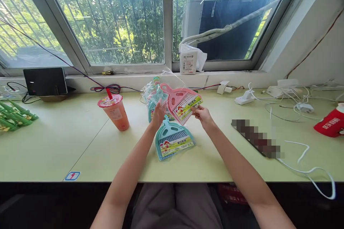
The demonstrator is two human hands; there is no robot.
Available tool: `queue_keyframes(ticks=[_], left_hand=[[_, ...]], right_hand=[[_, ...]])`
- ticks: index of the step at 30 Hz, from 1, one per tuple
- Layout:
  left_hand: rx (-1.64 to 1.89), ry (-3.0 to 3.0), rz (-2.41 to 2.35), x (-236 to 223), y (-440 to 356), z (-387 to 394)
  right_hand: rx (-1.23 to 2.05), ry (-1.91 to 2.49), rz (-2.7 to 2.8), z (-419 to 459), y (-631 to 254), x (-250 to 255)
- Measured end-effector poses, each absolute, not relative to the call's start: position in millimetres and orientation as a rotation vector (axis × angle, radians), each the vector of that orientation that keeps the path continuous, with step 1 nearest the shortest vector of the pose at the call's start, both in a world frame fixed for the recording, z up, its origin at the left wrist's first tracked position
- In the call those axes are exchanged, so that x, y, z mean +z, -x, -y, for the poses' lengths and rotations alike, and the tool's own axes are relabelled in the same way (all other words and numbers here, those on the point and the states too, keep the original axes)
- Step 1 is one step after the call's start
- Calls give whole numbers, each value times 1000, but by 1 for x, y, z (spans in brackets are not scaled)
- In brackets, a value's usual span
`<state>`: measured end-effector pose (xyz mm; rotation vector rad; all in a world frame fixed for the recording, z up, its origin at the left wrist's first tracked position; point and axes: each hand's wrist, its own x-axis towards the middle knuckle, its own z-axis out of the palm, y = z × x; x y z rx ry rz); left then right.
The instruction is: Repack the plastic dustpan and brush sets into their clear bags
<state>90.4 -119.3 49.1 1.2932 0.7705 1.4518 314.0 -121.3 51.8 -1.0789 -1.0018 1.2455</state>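
Note:
A pink dustpan and brush set (182,103) in clear wrap is tilted above the desk, its handle toward the upper left. My right hand (203,115) pinches its right edge by the yellow label. Just left of the pink set, my left hand (158,114) has its fingers drawn together; what they grip is hidden among the wrapping. Below both hands, a light blue dustpan and brush set (174,140) lies flat on the desk. Behind my left hand is a pile of wrapped light blue dustpan sets (151,104), partly covered.
An orange drink cup (116,112) with a red straw stands to the left on the desk (113,164). A dark tablet (45,82) and green stalks (16,116) are farther left. Rightward lie a partly blurred phone (255,139), a power strip (244,97), white cables and a red pouch (330,121).

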Motion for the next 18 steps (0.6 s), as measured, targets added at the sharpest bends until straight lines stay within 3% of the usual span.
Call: queue_keyframes(ticks=[8, 15, 18], left_hand=[[1423, -1130, -706, 53, -111, 136], [1126, -1149, -576, 43, -126, 140], [1223, -1138, -507, 47, -125, 140]], right_hand=[[1212, 1091, 1006, 135, -290, 57], [1150, 1088, 891, 131, -299, 51], [1157, 1079, 902, 132, -298, 53]])
